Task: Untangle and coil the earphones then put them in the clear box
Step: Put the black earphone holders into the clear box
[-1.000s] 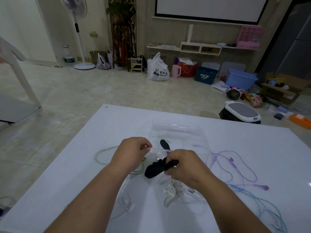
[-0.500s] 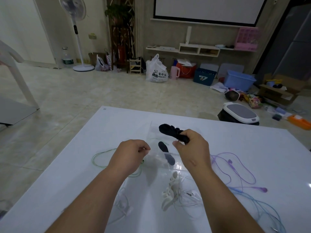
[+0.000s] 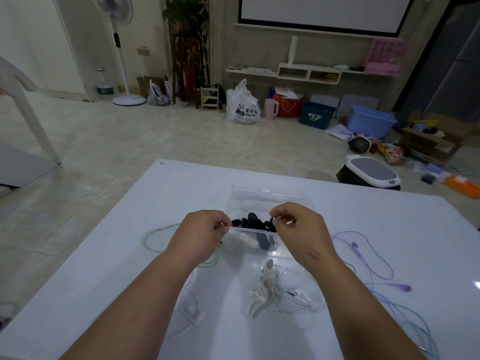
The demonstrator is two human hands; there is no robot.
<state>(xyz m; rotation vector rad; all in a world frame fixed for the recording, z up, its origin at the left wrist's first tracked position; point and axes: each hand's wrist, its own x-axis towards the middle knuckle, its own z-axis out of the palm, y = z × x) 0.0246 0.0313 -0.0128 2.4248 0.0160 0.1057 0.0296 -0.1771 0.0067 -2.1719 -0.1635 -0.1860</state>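
head view: left hand [image 3: 201,233] pinches clear plastic box [image 3: 259,196] rim; right hand [image 3: 298,229] pinches coiled black earphones [image 3: 253,224].

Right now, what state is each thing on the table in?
Clear box, open, lid tipped back.
Black earphones, coiled, inside the box.
Left hand, fingers pinching the box's front rim.
Right hand, fingers pinching the black earphones.
White earphones, tangled on the table.
Green earphones, loose, uncoiled.
Purple earphones, loose, uncoiled.
Blue earphones, loose, uncoiled.
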